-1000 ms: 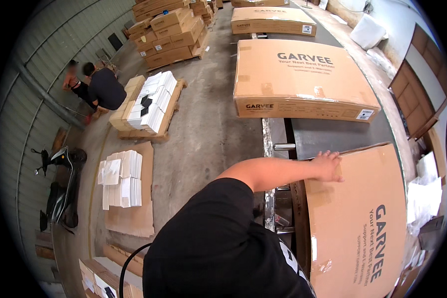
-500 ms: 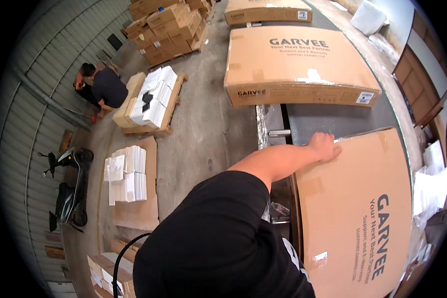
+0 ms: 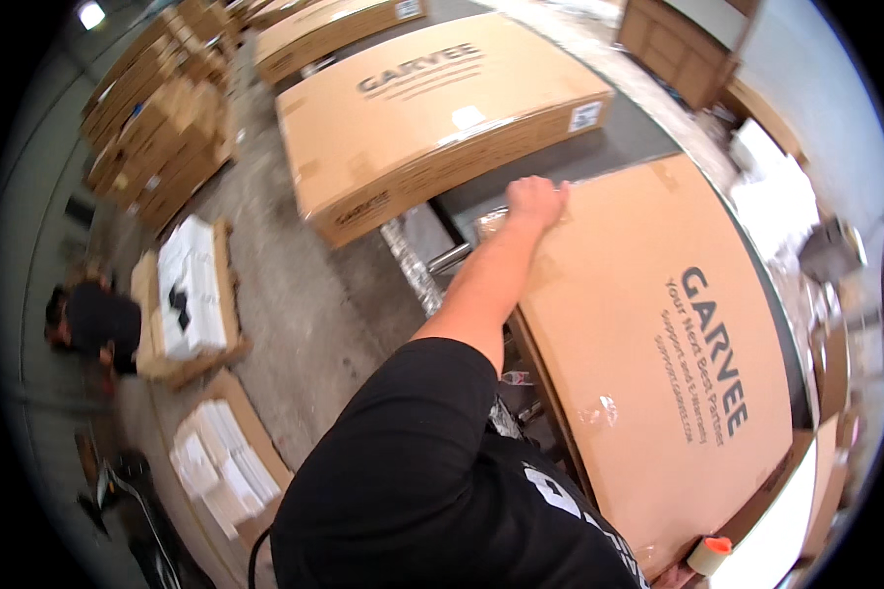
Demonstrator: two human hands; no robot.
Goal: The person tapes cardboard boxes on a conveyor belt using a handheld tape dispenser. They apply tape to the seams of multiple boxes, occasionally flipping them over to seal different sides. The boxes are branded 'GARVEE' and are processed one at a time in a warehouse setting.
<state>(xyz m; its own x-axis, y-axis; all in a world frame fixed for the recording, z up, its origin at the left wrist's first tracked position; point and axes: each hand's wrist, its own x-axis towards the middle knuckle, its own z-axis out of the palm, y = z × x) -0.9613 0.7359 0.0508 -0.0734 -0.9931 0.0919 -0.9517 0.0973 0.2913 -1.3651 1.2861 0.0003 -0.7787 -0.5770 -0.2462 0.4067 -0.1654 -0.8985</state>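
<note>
Near box [image 3: 648, 324]: it is lying flat between 3 and 4 o'clock of the view, showing dark print and shiny tape patches on its top.
Left hand [image 3: 537, 201]: between 1 and 2 o'clock, it is resting at the far left corner of this box; its fingers are bending close together, but the tips are hiding, so I cannot tell if they are pinching the cardboard.
Right hand [image 3: 671, 577]: near 5 o'clock, only a part of it is showing, at the near end of the box; I cannot tell if its fingers are spreading or pinching.
Tape roll [image 3: 709, 557]: between 4 and 5 o'clock, it is sitting right beside the right hand, showing a beige side and an orange middle.
Belt [image 3: 599, 149]: dark grey, it is carrying the boxes; a metal roller [image 3: 449, 258] is sticking out along its left side, at 12 o'clock.
Second box [image 3: 442, 123]: at 12 o'clock, it is lying apart from the near one.
Pallet [image 3: 230, 294]: at 9 o'clock, it is holding white panels [image 3: 201, 270]; a co-worker [image 3: 103, 314] in a dark top is appearing, blurred, just beyond.
Carton pile [image 3: 172, 142]: it is standing at 10 o'clock.
</note>
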